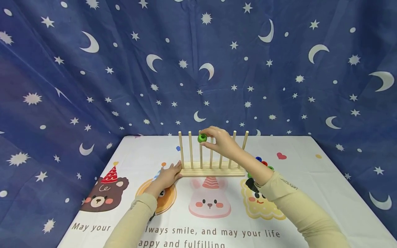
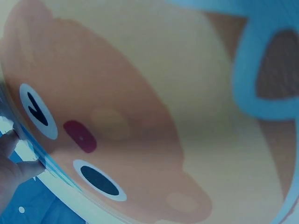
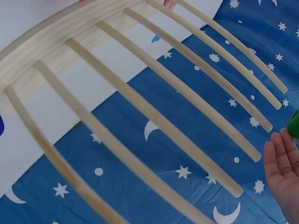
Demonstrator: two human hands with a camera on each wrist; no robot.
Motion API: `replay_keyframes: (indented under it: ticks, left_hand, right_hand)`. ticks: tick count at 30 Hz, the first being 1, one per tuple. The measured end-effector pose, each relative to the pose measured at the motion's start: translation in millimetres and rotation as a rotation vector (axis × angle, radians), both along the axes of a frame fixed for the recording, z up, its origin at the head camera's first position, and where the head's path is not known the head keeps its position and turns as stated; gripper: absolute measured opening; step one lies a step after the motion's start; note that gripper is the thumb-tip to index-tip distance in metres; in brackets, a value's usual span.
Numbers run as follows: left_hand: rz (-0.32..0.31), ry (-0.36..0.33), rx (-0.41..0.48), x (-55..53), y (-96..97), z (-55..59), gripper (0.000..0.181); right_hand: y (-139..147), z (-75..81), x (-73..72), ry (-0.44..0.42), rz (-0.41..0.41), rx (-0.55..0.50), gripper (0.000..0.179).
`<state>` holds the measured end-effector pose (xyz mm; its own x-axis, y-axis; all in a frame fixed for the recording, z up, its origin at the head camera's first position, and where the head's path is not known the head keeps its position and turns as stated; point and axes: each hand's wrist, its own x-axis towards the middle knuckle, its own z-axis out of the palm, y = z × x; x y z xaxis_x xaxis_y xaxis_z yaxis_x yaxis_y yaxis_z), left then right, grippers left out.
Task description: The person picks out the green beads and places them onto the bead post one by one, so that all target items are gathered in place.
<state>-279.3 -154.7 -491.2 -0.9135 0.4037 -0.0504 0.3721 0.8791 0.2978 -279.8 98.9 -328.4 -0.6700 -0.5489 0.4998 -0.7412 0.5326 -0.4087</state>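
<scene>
A wooden rack (image 1: 214, 174) with a row of several upright pegs stands on the table. My right hand (image 1: 221, 140) pinches a green ring-shaped bead (image 1: 202, 138) between thumb and fingertips, close to the top of the third peg (image 1: 201, 155) from the left. In the right wrist view the green bead (image 3: 294, 124) shows at the right edge, beside the peg tips and apart from them. My left hand (image 1: 167, 175) rests against the left end of the rack's base. Only its fingers (image 2: 30, 169) show in the left wrist view.
Beyond the rack's right end lie loose beads, among them a blue bead (image 1: 258, 159), a red bead (image 1: 264, 163) and a green bead (image 1: 271, 168), partly behind my right forearm. A printed white cloth (image 1: 108, 193) covers the table; a blue starry curtain (image 1: 198, 69) hangs behind.
</scene>
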Motion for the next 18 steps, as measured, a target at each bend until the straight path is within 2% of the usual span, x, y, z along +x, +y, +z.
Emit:
replay_keyframes:
  ticks: [7,18]
  left_hand:
    - [-0.002,0.012,0.016,-3.3,-3.1,-0.4,0.053]
    - [-0.006,-0.004,0.026,1.0,-1.8,6.0,0.052]
  right_hand:
    - [-15.8,7.5,-9.7,-0.054,-0.021,-0.027,0.036]
    - [-32.1,13.1,-20.4,-0.083,-0.036,-0.052,0.036]
